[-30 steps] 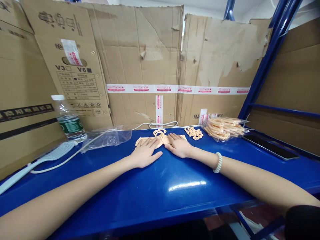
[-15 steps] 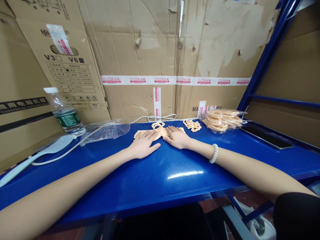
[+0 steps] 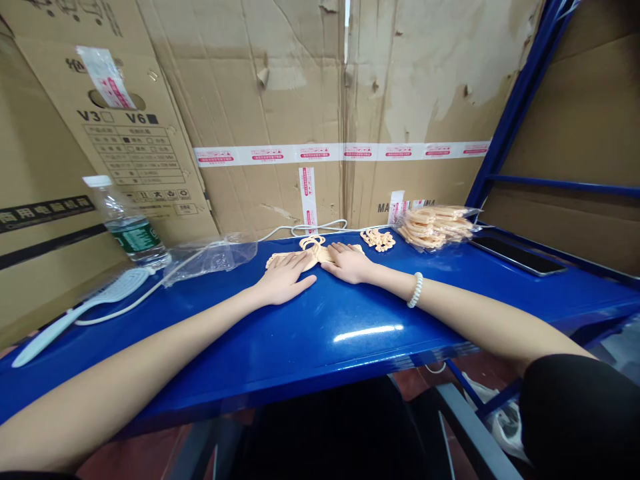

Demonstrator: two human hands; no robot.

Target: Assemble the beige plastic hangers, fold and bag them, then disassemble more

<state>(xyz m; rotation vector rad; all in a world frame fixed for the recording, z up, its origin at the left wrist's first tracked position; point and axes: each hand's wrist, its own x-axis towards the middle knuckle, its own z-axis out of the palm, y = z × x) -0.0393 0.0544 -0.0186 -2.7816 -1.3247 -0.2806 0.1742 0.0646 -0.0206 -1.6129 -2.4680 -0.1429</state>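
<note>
My left hand [image 3: 283, 280] lies flat, fingers stretched out, on a small pile of peach-coloured flat plastic pieces [image 3: 310, 250] on the blue shelf [image 3: 350, 327]. My right hand [image 3: 347, 263] lies flat beside it, fingers also on the pile. A white bead bracelet [image 3: 415, 290] is on my right wrist. Neither hand grips anything.
A few more peach pieces [image 3: 379, 239] lie behind my right hand, a clear bag of them [image 3: 434, 225] farther right. A dark tablet [image 3: 517, 255] sits far right. At left are an empty clear bag [image 3: 213, 255], a water bottle [image 3: 127, 225], a white brush-like device [image 3: 80, 310] with a cord. Cardboard boxes [image 3: 280, 107] stand behind.
The camera has pulled back and tilted down, showing more of the shelf's front edge. Both hands have stayed flat on the peach pieces.
</note>
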